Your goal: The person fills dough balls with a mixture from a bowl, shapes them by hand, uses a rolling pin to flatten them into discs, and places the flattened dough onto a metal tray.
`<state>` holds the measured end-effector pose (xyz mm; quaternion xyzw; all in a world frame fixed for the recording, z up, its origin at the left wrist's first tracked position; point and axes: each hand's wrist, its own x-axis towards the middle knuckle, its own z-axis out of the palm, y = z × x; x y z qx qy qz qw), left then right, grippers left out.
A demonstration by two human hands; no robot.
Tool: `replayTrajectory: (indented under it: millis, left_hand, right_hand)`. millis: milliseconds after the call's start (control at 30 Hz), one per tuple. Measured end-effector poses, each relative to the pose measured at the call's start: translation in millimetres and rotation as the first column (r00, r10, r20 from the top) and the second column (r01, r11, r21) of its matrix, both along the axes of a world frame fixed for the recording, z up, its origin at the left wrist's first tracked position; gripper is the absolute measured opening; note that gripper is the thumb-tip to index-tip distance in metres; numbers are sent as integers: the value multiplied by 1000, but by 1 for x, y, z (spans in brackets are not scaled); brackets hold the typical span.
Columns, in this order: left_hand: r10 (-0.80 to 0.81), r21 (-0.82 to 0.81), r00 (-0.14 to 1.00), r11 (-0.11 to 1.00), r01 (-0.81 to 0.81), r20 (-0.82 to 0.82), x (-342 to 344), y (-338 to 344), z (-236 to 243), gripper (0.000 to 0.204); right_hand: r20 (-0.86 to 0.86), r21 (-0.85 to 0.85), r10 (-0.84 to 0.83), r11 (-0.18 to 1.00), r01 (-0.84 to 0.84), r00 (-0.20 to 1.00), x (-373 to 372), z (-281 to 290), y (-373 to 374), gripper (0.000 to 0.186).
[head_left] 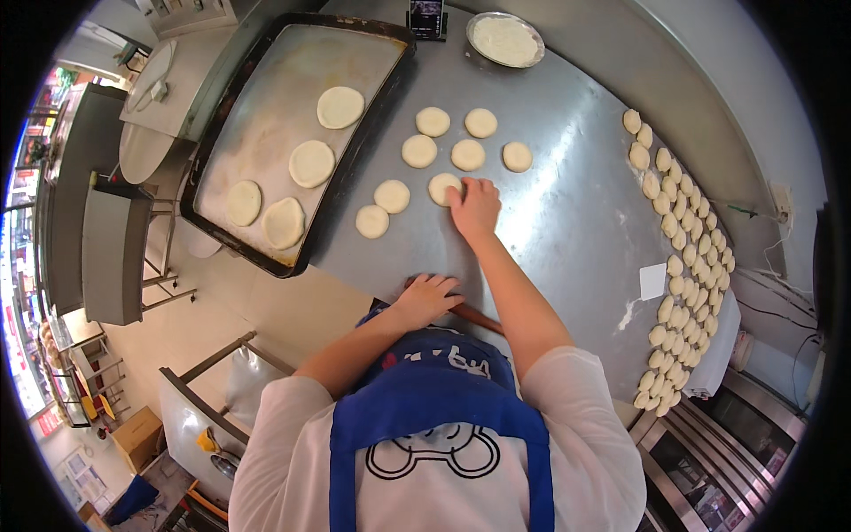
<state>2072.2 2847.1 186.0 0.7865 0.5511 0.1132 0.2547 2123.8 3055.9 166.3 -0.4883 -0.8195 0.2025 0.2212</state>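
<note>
My right hand reaches over the steel table, its thumb at the right edge of a flat dough round. Its other fingers are bent and apart from the thumb, resting beside the dough. At the near edge of the table my left hand is laid over a brown wooden rolling pin, fingers curved across it. Several more dough rounds lie flat around the right hand; two of them touch each other to the left.
A dark-rimmed baking tray at the left carries several larger flattened rounds. A metal bowl of flour and a phone stand at the far edge. Rows of small dough pieces line the right side, near a white card.
</note>
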Motion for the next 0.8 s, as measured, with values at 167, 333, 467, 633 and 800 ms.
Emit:
replayTrajectory:
  millis: [167, 333, 467, 633, 800]
  left_hand:
    - [322, -79, 946, 943, -323, -26, -5, -20, -7, 46]
    - [421, 13, 905, 907, -421, -66, -13, -9, -7, 48]
    - [414, 36, 906, 910, -413, -90, -20, 8, -10, 45]
    - [383, 73, 914, 924, -376, -136, -25, 40, -7, 42]
    - [369, 69, 918, 929, -362, -144, -29, 51, -8, 45]
  right_hand:
    - [-275, -158, 89, 978, -136, 957, -14, -3, -27, 38]
    - [-441, -365, -15, 917, -164, 897, 59, 47, -67, 38]
    - [-194, -476, 230, 828, -296, 954, 143, 50, -84, 32]
    - [9, -142, -65, 988, 66, 998, 135, 11, -98, 21]
    - [132, 30, 188, 981, -194, 973, 122, -1, -119, 25]
